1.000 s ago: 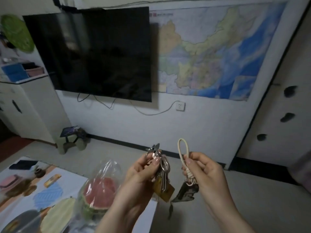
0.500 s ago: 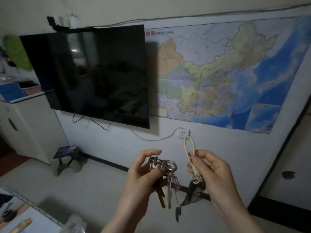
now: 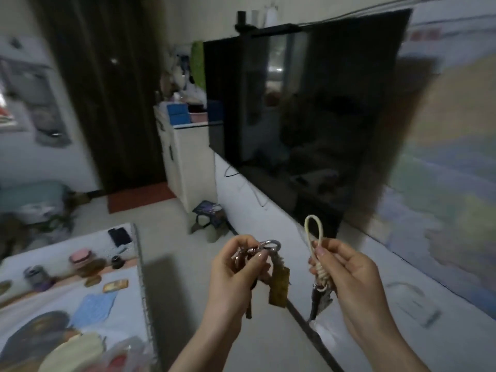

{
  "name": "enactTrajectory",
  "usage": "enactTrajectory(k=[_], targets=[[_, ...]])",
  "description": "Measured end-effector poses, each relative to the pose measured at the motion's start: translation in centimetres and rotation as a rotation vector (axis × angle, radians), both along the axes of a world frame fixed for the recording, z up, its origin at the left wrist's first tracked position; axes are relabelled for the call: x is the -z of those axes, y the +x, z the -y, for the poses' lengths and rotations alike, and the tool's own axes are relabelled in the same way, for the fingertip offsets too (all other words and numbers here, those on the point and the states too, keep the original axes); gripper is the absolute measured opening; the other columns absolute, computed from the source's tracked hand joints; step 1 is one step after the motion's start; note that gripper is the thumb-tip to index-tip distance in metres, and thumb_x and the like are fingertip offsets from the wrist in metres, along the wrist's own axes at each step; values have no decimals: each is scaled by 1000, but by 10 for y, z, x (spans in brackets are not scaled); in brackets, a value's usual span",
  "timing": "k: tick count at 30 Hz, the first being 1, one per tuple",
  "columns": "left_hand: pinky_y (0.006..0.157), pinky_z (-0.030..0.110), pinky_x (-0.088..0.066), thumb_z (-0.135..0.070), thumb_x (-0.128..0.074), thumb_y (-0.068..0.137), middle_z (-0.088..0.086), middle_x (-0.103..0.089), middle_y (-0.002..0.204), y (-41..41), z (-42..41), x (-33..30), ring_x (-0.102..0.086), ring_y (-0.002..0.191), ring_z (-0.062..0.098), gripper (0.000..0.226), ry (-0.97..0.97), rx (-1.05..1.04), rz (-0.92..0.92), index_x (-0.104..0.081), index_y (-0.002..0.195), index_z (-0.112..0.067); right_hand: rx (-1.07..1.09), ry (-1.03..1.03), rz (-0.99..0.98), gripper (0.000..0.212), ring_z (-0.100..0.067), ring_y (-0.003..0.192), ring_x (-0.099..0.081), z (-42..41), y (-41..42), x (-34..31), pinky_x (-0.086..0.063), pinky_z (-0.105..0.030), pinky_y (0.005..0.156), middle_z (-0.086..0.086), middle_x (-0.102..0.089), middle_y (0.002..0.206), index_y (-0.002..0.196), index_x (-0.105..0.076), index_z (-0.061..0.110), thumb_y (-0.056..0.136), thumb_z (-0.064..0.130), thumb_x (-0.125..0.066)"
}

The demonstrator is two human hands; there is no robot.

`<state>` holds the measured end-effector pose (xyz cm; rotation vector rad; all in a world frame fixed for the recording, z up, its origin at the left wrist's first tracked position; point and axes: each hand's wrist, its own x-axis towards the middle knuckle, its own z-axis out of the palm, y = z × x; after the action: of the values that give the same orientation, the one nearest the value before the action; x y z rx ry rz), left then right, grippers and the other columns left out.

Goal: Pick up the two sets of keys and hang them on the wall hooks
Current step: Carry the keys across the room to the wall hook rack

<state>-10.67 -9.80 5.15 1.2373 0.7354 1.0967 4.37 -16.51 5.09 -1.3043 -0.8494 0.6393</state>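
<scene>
Both sets of keys are already off the surface and in the air, one per hand, in front of the wall-mounted television (image 3: 303,124). The left hand (image 3: 236,275) pinches the metal key bunch (image 3: 264,267) at its silver carabiner clip (image 3: 271,245), thumb and forefinger closed on the rings, so the keys and a yellowish tag (image 3: 279,289) dangle free below. Holding it by the clip keeps the loop uppermost, which is likely the part meant to go over a hook. The right hand (image 3: 349,275), just right of the left and below the television's lower corner, grips the second set, the corded keys (image 3: 320,294), at the woven knot, with the cream cord loop (image 3: 313,229) standing upright above the fingers and the dark keys hanging beneath. That upright loop looks presented for hooking as well.

No wall hooks can be made out; the frame is smeared, so they may lie among the cluttered items left of the television, above the white cabinet (image 3: 188,157), but that is uncertain. Hanging is not yet done.

A map (image 3: 451,183) covers the wall right of the television; its heading is too blurred to read, and no writing is legible on the tag or on the items lying on the surface (image 3: 128,318) to the lower left of the television.
</scene>
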Motion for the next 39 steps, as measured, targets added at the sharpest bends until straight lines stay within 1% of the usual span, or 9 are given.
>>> enactTrajectory(k=[6, 9, 13, 17, 23, 25, 30, 34, 39], targets=[[52, 21, -47, -12, -53, 90, 1, -66, 59, 7, -107, 11, -58, 56, 14, 10, 23, -116, -6, -58, 83, -7, -238, 36, -9, 20, -3, 56, -63, -135, 11, 6, -49, -10, 49, 1, -72, 63, 77, -72, 21, 87, 9, -59], [54, 19, -50, -14, -54, 89, 1, -65, 60, 17, -176, 15, -61, 55, 14, 12, 55, -178, -17, -60, 80, -9, -286, 43, -2, 20, -4, 58, -64, -210, 17, 10, -49, -11, 50, 1, -73, 65, 78, -71, 24, 87, 12, -59], [57, 28, -55, -15, -54, 88, 5, -65, 60, 29, -267, 10, -61, 57, 18, 13, 62, -188, 4, -60, 83, -5, -338, 53, 5, 22, -1, 59, -64, -308, 26, 4, -48, -9, 53, 4, -73, 63, 77, -71, 27, 88, 12, -58], [54, 18, -49, -13, -53, 89, 4, -69, 61, 38, -354, 1, -62, 58, 14, 15, 80, -258, -38, -65, 79, -13, -392, 74, 32, 21, -3, 61, -63, -406, 32, -5, -50, -10, 54, 5, -72, 64, 80, -71, 28, 88, 13, -58], [47, 7, -37, -24, -58, 86, -5, -59, 60, 31, -498, 3, -52, 60, 7, 19, 86, -372, -98, -65, 69, -20, -508, 93, 13, 20, -6, 64, -65, -573, 26, -5, -51, -18, 61, 3, -72, 65, 79, -71, 24, 88, 12, -58], [46, 6, -35, -22, -57, 87, -4, -56, 60, 28, -554, 3, -49, 56, 5, 22, 113, -427, -124, -66, 68, -20, -546, 111, 14, 18, -5, 65, -67, -632, 22, -5, -53, -16, 60, 3, -73, 67, 79, -71, 22, 88, 12, -58], [50, 8, -37, -32, -63, 78, 16, -53, 85, 9, -688, -4, -48, 62, 9, 20, 129, -609, -133, -68, 72, -14, -631, 131, 7, 14, -6, 65, -68, -781, 6, -14, -53, -12, 58, 5, -74, 68, 84, -69, 15, 88, 8, -58], [52, 10, -46, -39, -65, 64, 0, -72, 68, -17, -773, -11, -61, 61, 5, 28, 42, -660, -6, -74, 76, -16, -694, 114, 5, 14, -6, 65, -69, -885, -22, -17, -54, -13, 57, 6, -74, 70, 84, -69, 18, 87, 11, -58], [45, 15, -47, -35, -70, 60, -1, -72, 61, -51, -885, -10, -62, 53, 6, 26, 15, -739, 59, -74, 75, -15, -738, 132, 27, 17, -8, 67, -68, -1003, -61, -10, -55, -15, 60, 3, -74, 72, 82, -71, 23, 88, 13, -58]])
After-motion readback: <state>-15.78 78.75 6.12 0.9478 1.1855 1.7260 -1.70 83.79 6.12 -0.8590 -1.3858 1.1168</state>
